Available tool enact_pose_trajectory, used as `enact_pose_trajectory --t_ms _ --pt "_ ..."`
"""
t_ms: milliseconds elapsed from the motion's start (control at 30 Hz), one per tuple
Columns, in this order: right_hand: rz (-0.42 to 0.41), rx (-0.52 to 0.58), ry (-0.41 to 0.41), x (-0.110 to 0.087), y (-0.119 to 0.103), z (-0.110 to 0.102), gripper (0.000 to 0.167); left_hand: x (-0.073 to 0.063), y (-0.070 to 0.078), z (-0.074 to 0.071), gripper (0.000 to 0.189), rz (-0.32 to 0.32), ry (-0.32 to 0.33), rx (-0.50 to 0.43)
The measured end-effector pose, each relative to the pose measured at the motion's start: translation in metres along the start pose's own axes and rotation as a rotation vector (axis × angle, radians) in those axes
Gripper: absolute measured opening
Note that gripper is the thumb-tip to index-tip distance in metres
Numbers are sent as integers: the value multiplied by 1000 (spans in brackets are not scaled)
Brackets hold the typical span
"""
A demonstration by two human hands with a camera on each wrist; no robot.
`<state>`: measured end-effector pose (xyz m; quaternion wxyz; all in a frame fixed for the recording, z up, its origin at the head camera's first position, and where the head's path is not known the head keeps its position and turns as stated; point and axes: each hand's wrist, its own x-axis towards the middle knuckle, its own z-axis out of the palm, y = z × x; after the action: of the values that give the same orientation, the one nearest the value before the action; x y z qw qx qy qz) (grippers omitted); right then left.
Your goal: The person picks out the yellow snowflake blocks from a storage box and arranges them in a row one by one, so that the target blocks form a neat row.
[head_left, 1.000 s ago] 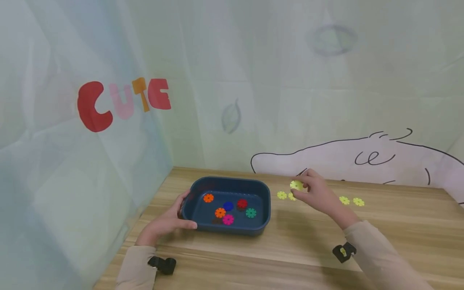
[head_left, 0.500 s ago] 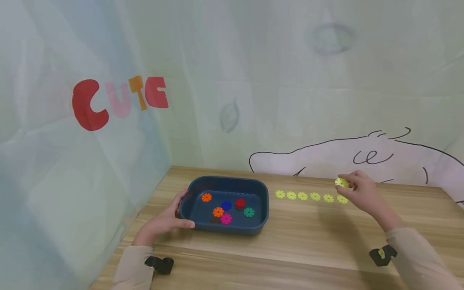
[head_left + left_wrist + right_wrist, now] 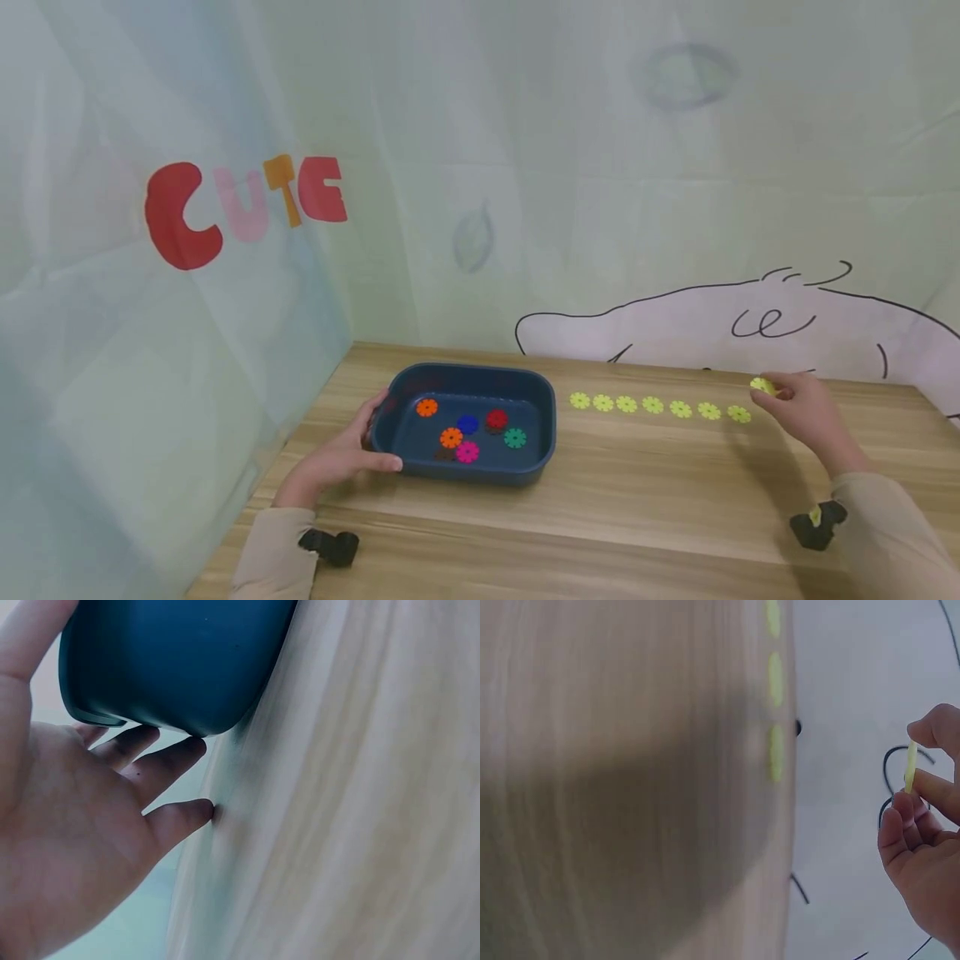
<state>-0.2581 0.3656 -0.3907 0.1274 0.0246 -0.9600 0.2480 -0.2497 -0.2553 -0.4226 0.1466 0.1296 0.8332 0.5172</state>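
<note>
Between its thumb and fingers, my right hand (image 3: 806,412) pinches a yellow notched plastic disc (image 3: 762,387), seen edge-on in the right wrist view (image 3: 910,766). The hand is raised over the table, just right of a row of several similar yellow discs (image 3: 652,405). My left hand (image 3: 333,458) holds the left end of a dark blue plastic tub (image 3: 540,462), thumb at the front corner and fingers along the side. In the left wrist view, fingertips meet the tub's wall (image 3: 172,660). Inside the tub lie orange (image 3: 451,437), blue, red, green (image 3: 515,438) and pink discs (image 3: 467,452).
The wood-grain table (image 3: 637,517) ends against a printed cloth backdrop (image 3: 600,208) behind the row. Another cloth wall with coloured letters (image 3: 183,217) stands close along the left edge. Small black cameras (image 3: 330,547) sit on both wrists.
My right hand has moved rightward along the row with a yellow disc held, uncovering the discs it hid before. The left hand stays on the tub; the head view has shifted slightly.
</note>
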Motion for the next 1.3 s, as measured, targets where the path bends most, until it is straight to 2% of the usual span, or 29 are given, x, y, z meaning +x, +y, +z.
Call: enact_pose_trajectory --t_ms 167,367,467,600,767,1133,1300 --pt "40 11 -32 -2 15 3 44 0 0 -1 115 -1 2 11" --pt "45 41 -29 -1 31 12 41 -3 1 -3 116 -17 12 19" --pt "74 48 -84 -1 35 16 46 -4 1 -4 117 -23 10 18" --pt "160 75 -177 -3 37 18 54 -4 0 -4 117 -20 7 19" --pt "214 84 -205 -4 38 20 54 -5 0 -3 115 -17 6 11" --pt "175 44 -198 5 33 29 50 -13 0 -9 114 -10 7 18" --pt "167 26 -210 6 37 30 48 -12 -1 -9 114 -2 1 20"
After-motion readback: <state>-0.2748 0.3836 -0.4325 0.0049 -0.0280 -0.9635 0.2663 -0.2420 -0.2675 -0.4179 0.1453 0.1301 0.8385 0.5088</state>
